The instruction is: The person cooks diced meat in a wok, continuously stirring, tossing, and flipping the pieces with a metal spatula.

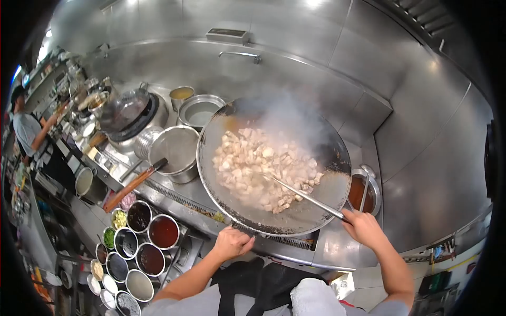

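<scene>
A large wok full of pale, chopped food pieces steams in the middle of the view. My right hand is wrapped round the handle of a long metal ladle, whose far end is hidden among the pieces. At the wok's near rim, my left hand is closed beside the wok's edge; what it holds, if anything, is hidden by the fingers.
Left of the wok stand a strainer over a pot, a wooden-handled tool and another wok. Sauce containers cluster at lower left. A bowl of brown liquid is at right. A co-worker stands far left.
</scene>
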`<state>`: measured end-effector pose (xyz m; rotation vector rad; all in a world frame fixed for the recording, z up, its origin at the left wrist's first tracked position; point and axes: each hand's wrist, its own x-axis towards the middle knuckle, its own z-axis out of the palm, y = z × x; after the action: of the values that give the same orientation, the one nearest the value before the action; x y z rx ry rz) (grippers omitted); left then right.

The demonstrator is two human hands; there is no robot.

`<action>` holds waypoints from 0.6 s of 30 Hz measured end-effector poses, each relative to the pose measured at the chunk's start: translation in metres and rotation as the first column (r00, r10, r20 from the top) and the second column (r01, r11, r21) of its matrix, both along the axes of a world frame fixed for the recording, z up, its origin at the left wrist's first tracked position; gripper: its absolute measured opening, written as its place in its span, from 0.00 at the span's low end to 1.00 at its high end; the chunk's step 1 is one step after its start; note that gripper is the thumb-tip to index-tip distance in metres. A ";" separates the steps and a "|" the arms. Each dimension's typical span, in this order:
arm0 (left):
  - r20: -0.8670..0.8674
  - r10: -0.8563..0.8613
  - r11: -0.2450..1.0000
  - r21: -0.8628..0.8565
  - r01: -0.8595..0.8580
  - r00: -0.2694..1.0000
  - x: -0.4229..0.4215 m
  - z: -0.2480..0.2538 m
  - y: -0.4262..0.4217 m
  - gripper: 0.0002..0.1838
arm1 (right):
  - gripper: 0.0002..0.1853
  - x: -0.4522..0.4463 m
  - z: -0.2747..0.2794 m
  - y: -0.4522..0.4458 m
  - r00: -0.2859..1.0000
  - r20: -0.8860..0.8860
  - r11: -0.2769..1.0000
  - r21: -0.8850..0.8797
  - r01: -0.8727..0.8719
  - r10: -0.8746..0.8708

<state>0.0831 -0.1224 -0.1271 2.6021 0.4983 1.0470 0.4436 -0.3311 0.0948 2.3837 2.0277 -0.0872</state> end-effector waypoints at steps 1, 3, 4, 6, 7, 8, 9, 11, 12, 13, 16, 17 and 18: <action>-0.008 -0.034 0.999 -0.006 0.034 0.999 -0.001 0.000 0.001 0.23 | 0.16 -0.010 0.013 -0.016 1.000 0.013 0.999 0.031 0.020 -0.020; -0.037 -0.084 0.996 -0.014 0.084 0.996 -0.004 0.001 0.006 0.24 | 0.18 -0.036 0.045 -0.040 0.994 0.037 0.994 0.035 0.104 -0.105; -0.025 -0.076 0.997 -0.029 0.075 0.997 -0.006 0.002 0.007 0.24 | 0.18 -0.051 0.060 -0.051 0.983 0.051 0.985 0.011 0.174 -0.175; -0.024 -0.138 0.990 -0.029 0.137 0.990 -0.009 0.005 0.010 0.25 | 0.19 -0.068 0.077 -0.075 0.965 0.140 0.975 0.003 0.223 -0.221; -0.031 -0.138 0.990 -0.020 0.138 0.990 -0.009 0.000 0.011 0.25 | 0.19 -0.076 0.081 -0.079 0.966 0.150 0.977 -0.003 0.214 -0.211; -0.023 -0.130 0.991 -0.025 0.129 0.991 -0.011 0.001 0.011 0.25 | 0.19 -0.085 0.085 -0.081 0.962 0.177 0.972 -0.067 0.223 -0.209; -0.016 -0.137 0.991 -0.017 0.136 0.991 -0.012 0.002 0.013 0.25 | 0.19 -0.093 0.086 -0.080 0.957 0.204 0.964 -0.129 0.234 -0.205; 0.037 -0.158 0.987 -0.010 0.159 0.987 -0.013 0.002 0.014 0.26 | 0.19 -0.098 0.041 -0.059 0.948 0.257 0.967 -0.120 0.226 -0.189; 0.038 -0.160 0.987 -0.012 0.160 0.986 -0.013 -0.001 0.015 0.26 | 0.20 -0.097 0.006 -0.043 0.937 0.298 0.969 -0.107 0.223 -0.183; 0.048 -0.162 0.987 0.019 0.161 0.986 -0.014 -0.003 0.016 0.26 | 0.19 -0.092 -0.029 -0.020 0.933 0.312 0.975 -0.063 0.212 -0.183; 0.071 -0.161 0.985 0.068 0.156 0.984 -0.009 -0.019 0.017 0.26 | 0.19 -0.062 -0.092 0.071 0.922 0.345 0.984 0.037 0.175 -0.177; 0.129 -0.152 0.984 0.111 0.138 0.980 -0.004 -0.025 0.018 0.25 | 0.20 -0.048 -0.102 0.110 0.921 0.340 0.980 0.010 0.198 -0.189; 0.182 -0.151 0.981 0.150 0.125 0.972 -0.002 -0.034 0.015 0.25 | 0.17 -0.039 -0.117 0.143 0.923 0.347 0.983 0.129 0.129 -0.167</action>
<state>0.0814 -0.1072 -0.1609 2.5708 0.2023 1.3096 0.4043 -0.1879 -0.0223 2.3907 1.7250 0.4293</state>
